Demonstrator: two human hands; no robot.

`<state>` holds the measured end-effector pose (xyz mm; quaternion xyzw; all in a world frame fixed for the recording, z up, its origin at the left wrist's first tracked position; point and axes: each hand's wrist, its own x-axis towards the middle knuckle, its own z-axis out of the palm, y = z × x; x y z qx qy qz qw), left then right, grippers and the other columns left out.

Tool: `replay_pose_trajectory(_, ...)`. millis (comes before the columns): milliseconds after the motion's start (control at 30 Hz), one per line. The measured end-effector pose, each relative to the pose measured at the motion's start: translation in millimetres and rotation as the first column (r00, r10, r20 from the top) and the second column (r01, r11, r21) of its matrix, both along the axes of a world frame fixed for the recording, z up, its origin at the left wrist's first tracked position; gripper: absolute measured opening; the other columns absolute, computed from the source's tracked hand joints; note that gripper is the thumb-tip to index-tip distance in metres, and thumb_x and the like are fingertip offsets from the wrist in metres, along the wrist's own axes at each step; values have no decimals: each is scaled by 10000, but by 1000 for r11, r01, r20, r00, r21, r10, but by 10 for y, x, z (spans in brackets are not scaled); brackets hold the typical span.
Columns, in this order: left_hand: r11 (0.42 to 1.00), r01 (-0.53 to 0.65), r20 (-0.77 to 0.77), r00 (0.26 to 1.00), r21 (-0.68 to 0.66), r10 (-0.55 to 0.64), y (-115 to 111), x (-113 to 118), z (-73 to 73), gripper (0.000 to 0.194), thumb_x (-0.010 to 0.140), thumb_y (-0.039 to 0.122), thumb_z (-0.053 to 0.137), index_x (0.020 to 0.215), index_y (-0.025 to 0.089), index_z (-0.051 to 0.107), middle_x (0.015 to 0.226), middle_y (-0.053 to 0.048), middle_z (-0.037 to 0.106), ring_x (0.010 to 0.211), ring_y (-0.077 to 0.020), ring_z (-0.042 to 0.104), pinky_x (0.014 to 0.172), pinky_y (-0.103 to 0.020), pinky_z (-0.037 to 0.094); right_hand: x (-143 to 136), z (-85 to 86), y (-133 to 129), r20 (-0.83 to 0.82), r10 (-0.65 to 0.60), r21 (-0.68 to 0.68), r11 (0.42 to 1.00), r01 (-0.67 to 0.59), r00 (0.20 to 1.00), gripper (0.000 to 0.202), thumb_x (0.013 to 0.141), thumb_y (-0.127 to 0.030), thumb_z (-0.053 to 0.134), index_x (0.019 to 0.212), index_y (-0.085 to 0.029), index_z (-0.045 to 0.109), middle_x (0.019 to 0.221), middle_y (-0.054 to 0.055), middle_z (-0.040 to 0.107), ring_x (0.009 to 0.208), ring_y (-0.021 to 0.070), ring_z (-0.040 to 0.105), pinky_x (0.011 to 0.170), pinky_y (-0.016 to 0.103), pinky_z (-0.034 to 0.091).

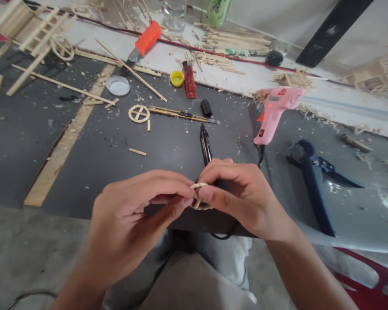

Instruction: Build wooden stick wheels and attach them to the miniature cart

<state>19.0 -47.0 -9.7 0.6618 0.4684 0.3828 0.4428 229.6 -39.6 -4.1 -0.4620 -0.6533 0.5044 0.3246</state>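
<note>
Between my two hands is a small wooden wheel (200,206) made of short stick pieces, partly hidden by my fingers. My left hand (142,211) pinches its left side with thumb and fingertips. On the right side, my right hand (236,193) grips the rim with its thumb in front. Just beyond my hands lies an uncapped black marker (205,144), its tip pointing away. A finished-looking wooden wheel with crossed spokes (139,113) rests flat on the dark table (110,172). Two short stick pieces (138,152) (148,125) lie near that wheel.
A pink glue gun (273,114) and dark blue cutters (315,185) lie to the right. Farther back are a craft knife (187,114), red lighter (189,79), yellow cap (176,78), orange-handled cutter (145,41) and piled sticks (233,41). A stick model (35,34) stands at the left.
</note>
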Motion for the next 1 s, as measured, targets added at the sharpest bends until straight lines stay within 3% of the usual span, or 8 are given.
replay_pose_trajectory(233, 963, -50, 214, 971, -264, 109, -34, 74, 11, 83, 881, 245, 789, 807, 274, 816, 913, 8, 805, 809, -147, 759, 728, -203, 637, -29, -15, 16, -71, -39, -29, 999, 37, 997, 253, 977, -431, 744, 832, -230, 795, 782, -33, 754, 721, 121, 630, 824, 325, 426)
replay_pose_trajectory(367, 979, -49, 146, 986, -198, 79, -27, 51, 3, 97, 904, 255, 772, 816, 267, 812, 898, 8, 807, 794, -147, 761, 735, -208, 637, -45, -3, 14, -87, -47, -60, 997, 42, 995, 301, 981, -459, 729, 807, -218, 777, 778, -29, 742, 707, 116, 618, 746, 307, 422)
replay_pose_trajectory(467, 991, -40, 93, 994, -126, 52, -17, 18, 1, 98, 919, 242, 760, 845, 279, 811, 930, 17, 813, 837, -151, 773, 757, -205, 639, -31, 14, 7, -20, -33, -11, 999, 33, 999, 296, 1005, -461, 691, 845, -224, 771, 801, -26, 738, 745, 126, 613, 773, 328, 387)
replay_pose_trajectory(667, 995, -66, 67, 995, -80, 71, -29, 56, 36, 113, 905, 229, 781, 825, 304, 807, 921, 48, 818, 770, -122, 758, 710, -176, 630, -13, 13, 4, -12, -25, 11, 1000, 25, 1000, 143, 946, -300, 744, 826, -223, 742, 797, -35, 719, 753, 133, 587, 777, 345, 351)
replay_pose_trajectory(800, 964, -93, 208, 967, -250, 148, -46, 104, 19, 44, 854, 246, 838, 854, 288, 823, 909, 23, 820, 828, -151, 785, 765, -191, 653, -58, 7, 19, -74, -76, 5, 997, 77, 994, 136, 842, -172, 721, 721, -212, 675, 707, -46, 666, 686, 124, 541, 718, 329, 363)
replay_pose_trajectory(900, 893, 42, 395, 905, -447, 156, -20, 96, -31, 246, 806, 248, 894, 1034, 299, 815, 899, 19, 826, 832, -151, 798, 741, -169, 650, -89, 7, 15, -89, -91, 12, 996, 93, 992, 128, 794, -144, 713, 702, -215, 658, 687, -46, 666, 665, 127, 537, 706, 332, 369)
replay_pose_trajectory(1000, 829, 167, 505, 849, -534, 155, 19, 72, -78, 229, 804, 218, 898, 1007, 294, 822, 890, 18, 831, 834, -132, 798, 723, -125, 625, -93, 5, -1, -60, -94, 30, 995, 96, 994, 121, 780, -136, 702, 700, -212, 653, 679, -62, 663, 662, 115, 538, 745, 344, 352)
